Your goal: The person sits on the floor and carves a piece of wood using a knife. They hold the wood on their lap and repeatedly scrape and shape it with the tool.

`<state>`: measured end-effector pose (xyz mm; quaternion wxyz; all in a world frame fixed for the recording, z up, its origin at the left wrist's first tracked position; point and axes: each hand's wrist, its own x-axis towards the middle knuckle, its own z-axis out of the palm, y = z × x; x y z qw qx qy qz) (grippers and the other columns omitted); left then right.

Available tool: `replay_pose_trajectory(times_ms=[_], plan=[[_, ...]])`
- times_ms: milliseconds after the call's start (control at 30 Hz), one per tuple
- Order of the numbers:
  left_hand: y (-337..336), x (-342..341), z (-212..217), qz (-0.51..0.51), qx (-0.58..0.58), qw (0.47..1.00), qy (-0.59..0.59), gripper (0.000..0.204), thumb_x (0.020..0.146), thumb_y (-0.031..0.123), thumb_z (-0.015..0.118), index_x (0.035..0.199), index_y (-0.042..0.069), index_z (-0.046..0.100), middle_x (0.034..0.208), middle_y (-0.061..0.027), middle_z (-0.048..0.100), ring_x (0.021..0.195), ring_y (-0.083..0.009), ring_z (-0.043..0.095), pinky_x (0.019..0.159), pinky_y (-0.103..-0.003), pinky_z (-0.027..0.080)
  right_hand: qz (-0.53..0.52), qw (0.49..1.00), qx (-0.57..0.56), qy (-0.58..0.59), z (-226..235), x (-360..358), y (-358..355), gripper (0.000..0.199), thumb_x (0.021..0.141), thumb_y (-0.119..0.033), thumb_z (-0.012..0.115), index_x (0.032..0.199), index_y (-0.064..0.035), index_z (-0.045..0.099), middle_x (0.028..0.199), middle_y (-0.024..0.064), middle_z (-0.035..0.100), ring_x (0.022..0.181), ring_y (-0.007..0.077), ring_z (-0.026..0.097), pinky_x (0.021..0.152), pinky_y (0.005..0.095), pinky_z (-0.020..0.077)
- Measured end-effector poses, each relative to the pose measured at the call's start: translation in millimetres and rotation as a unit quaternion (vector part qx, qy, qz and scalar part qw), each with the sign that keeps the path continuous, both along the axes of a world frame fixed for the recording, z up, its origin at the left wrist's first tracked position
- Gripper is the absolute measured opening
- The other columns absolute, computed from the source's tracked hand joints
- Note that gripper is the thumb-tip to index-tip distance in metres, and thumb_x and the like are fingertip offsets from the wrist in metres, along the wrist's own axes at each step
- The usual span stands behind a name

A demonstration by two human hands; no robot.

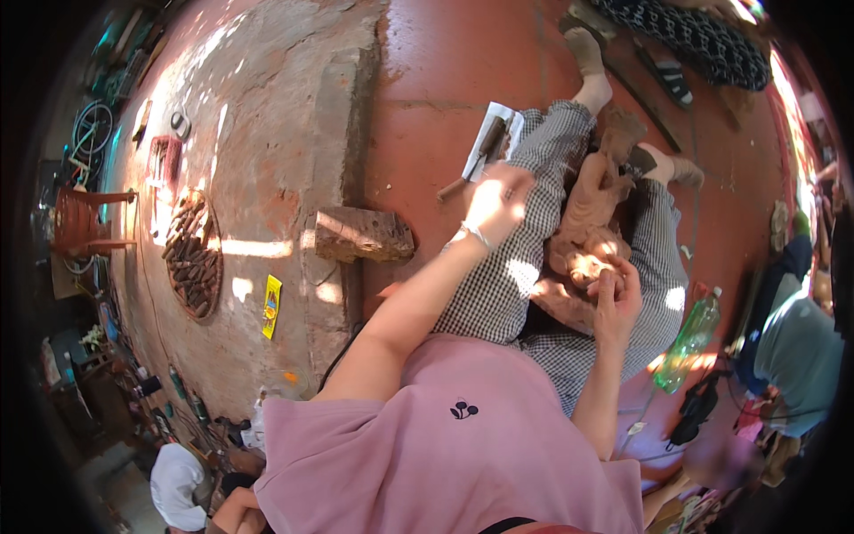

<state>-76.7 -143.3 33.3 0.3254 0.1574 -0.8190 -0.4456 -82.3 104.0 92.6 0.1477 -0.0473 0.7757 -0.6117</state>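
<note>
A reddish-brown carved wooden figure (594, 191) lies between my legs, its thicker, rounded end toward me. My right hand (621, 294) has its fingers bent and closed at that near end, against the carving. Above my left knee, my left hand (500, 203) is raised, blurred by motion, with a light band at its wrist. Whether it holds anything is hidden by the blur. Just beyond it, a dark brown tool (490, 140) rests on a white sheet (511, 118) beside my leg. A short wooden handle (453, 190) lies on the tiles near that hand.
A wooden block (365, 234) sits at the raised concrete edge on the left. Farther left are a round basket of wooden-handled tools (193, 258), a yellow packet (271, 307) and a red plastic chair (89, 222). A green bottle (689, 343) lies at right. Other people sit nearby.
</note>
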Motion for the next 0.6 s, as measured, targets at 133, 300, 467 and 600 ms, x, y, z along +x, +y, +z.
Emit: replay_pose_trajectory(times_ms=[133,300,467,600], plan=[[-81,-24,-89,0.099,0.045,0.931,-0.348,0.021,0.086,0.029,0.074,0.098,0.012,0.078,0.094,-0.0122,0.076,0.091,-0.0308,0.073,0.081,-0.042,0.056,0.01,0.998,0.054,0.035,-22,-4,-7,0.022,0.102,-0.017,0.062,0.109,0.0028,0.065,0.071,-0.001,0.058,0.061,0.0048,0.054,0.056,0.0199,0.0408],[-87,-36,-153,0.049,0.064,0.881,-0.465,0.022,0.087,0.032,0.073,0.103,0.019,0.079,0.1,-0.0121,0.076,0.097,-0.0321,0.072,0.088,-0.043,0.056,-0.016,0.992,0.076,0.097,-35,0,-7,0.018,0.101,-0.014,0.062,0.098,0.0024,0.067,0.068,0.0006,0.06,0.056,0.0048,0.054,0.051,0.0202,0.0409],[-79,-58,-163,0.054,0.103,0.902,-0.415,0.018,0.087,0.028,0.073,0.101,0.018,0.078,0.105,-0.012,0.074,0.102,-0.0328,0.069,0.088,-0.045,0.055,-0.022,0.985,0.099,0.14,-36,3,-9,0.015,0.1,-0.012,0.063,0.095,0.0018,0.067,0.065,-0.0002,0.06,0.054,0.0046,0.054,0.05,0.0199,0.0404],[-77,-53,-177,0.111,-0.02,0.925,-0.362,0.013,0.087,0.02,0.069,0.099,0.015,0.07,0.103,-0.0117,0.067,0.1,-0.0337,0.067,0.084,-0.047,0.055,-0.021,0.979,0.116,0.164,-44,4,-4,0.014,0.1,-0.01,0.063,0.097,0.0033,0.067,0.068,0.0009,0.06,0.054,0.005,0.053,0.05,0.0198,0.04]])
